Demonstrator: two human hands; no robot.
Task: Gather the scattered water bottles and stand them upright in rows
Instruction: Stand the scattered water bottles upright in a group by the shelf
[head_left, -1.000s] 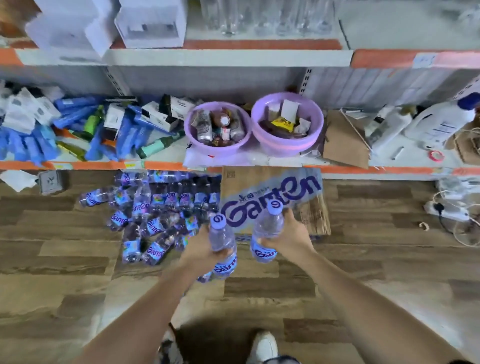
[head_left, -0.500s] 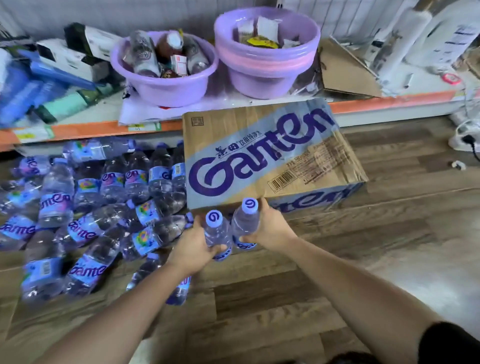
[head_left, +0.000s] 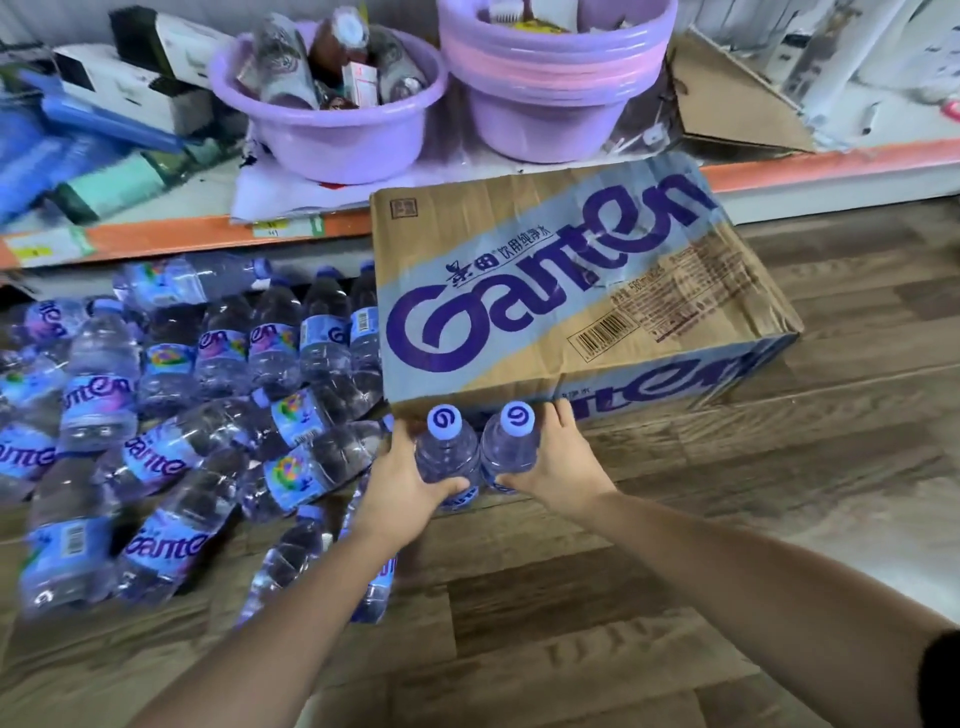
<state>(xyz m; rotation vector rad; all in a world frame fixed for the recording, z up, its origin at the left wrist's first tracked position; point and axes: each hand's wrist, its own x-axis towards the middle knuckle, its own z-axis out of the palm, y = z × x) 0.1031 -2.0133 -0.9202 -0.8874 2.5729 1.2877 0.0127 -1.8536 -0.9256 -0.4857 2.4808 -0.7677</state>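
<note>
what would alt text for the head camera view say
Two bare hands each hold an upright water bottle, the left hand on one bottle and the right hand on another, side by side against a Ganten cardboard box on a wood floor. More bottles lie scattered to the left, below a shelf with purple basins.

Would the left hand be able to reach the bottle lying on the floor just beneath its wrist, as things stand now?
Probably not straight away: the left hand is wrapped round an upright bottle beside the cardboard box. The lying bottle is close, with nothing over it, so once that hand lets go the way looks free.
</note>
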